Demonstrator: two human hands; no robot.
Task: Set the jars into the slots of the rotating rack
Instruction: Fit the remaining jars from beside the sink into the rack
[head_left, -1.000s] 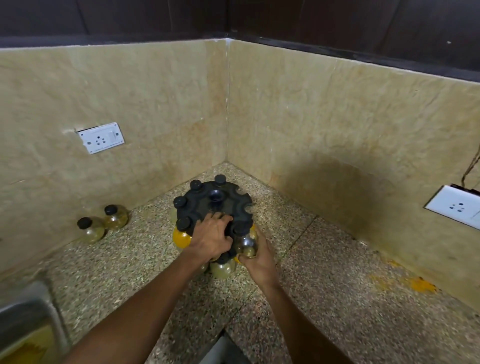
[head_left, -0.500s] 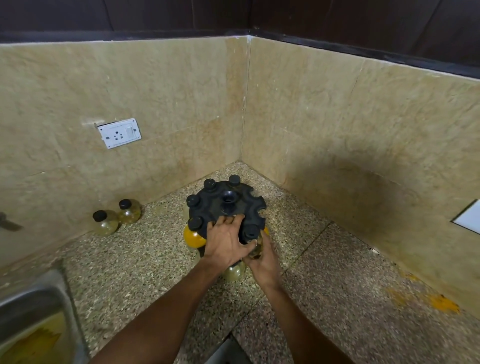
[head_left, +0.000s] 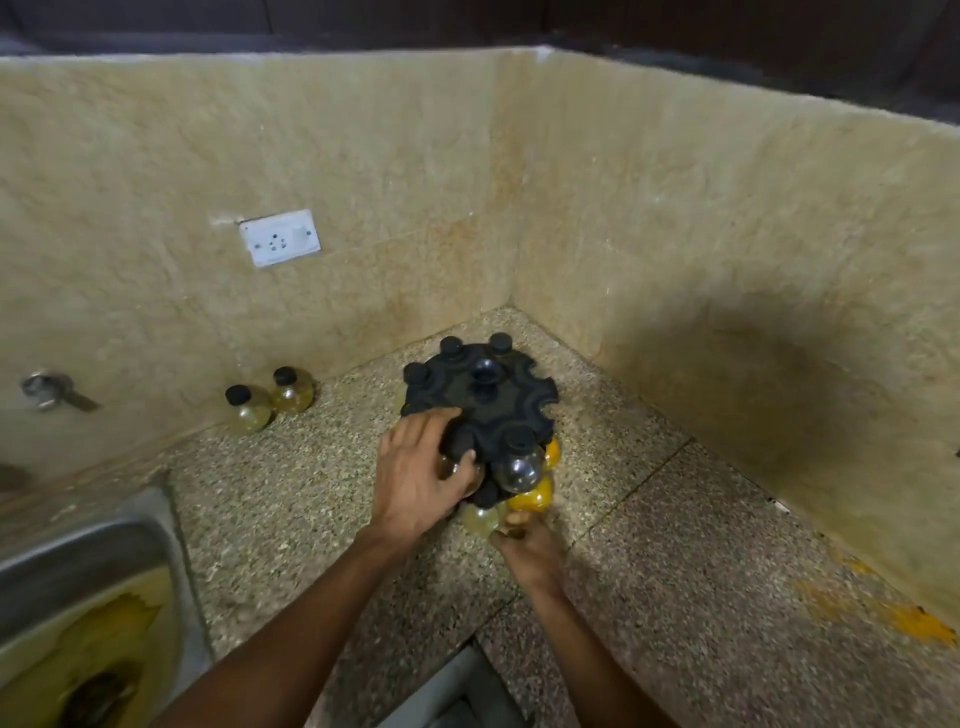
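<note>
Your left hand (head_left: 415, 470) grips a jar at the near rim of the black rack (head_left: 480, 402) on the table (head_left: 675, 597), while your right hand (head_left: 527, 548) pinches the amber jar (head_left: 530, 493) low down, so you appear to be seating jars in the slots. Next, fetch the two loose jars (head_left: 267, 400) of yellowish contents by the wall.

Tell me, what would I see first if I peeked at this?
A black round rack full of little jars stands in the corner of the speckled counter, with both hands on it. The left hand rests on its top; the right hand reaches in low. Two jars wait by the wall.
</note>
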